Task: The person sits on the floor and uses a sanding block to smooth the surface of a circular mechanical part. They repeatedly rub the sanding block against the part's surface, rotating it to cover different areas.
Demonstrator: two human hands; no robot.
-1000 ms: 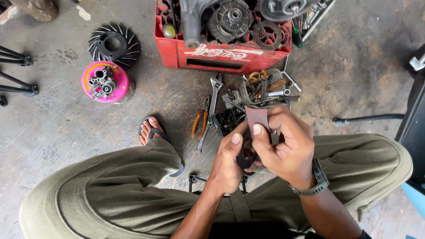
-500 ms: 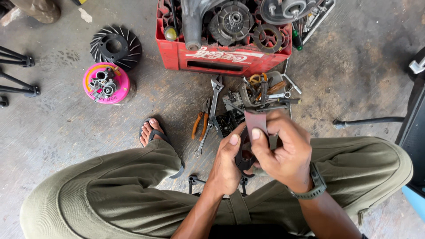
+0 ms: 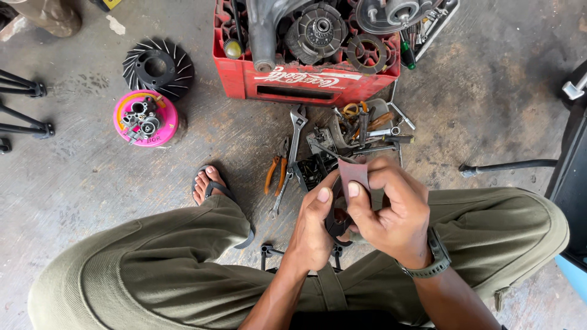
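Observation:
I sit low over a concrete floor with my knees spread in olive trousers. My left hand [image 3: 315,229] grips a small dark metal part [image 3: 335,221] from the left side. My right hand [image 3: 391,211] presses a brown strip of abrasive paper [image 3: 353,172] against that part with thumb and fingers. Both hands meet in the middle of the view, just above my lap. Most of the part is hidden by my fingers. A grey watch [image 3: 435,256] sits on my right wrist.
A red plastic crate [image 3: 312,82] full of engine parts stands ahead. In front of it lie an adjustable wrench [image 3: 295,137], orange-handled pliers [image 3: 275,174] and a pile of tools [image 3: 367,128]. A black fan wheel [image 3: 158,67] and pink bowl [image 3: 145,119] sit left. My sandalled foot [image 3: 208,183] rests nearby.
My hands have stayed together on the part with only a slight shift of the fingers and strip. The view has tilted a little.

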